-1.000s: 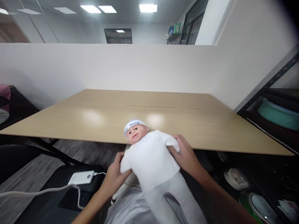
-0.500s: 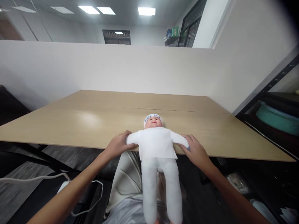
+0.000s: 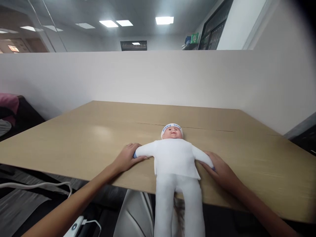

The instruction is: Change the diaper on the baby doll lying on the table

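A baby doll (image 3: 176, 158) in a white long-sleeved top and white trousers lies face up at the near edge of the wooden table (image 3: 86, 141). Its legs hang over that edge, and its feet are out of view. Blue lettering runs across its white cap (image 3: 172, 126). My left hand (image 3: 128, 158) is closed round the end of the doll's sleeve on the left, where a bit of blue shows. On the other side my right hand (image 3: 219, 169) grips the opposite sleeve end, its fingers partly hidden under the arm.
Behind the table rises a low white wall (image 3: 160, 79) with glass above it. A white device with a cable (image 3: 75, 227) lies below the table at lower left. A dark chair with pink cloth (image 3: 10, 102) stands at far left.
The doll has moved further onto the table, with both my hands still holding its arms. The view has shifted, so the shelf at right has mostly left the picture.
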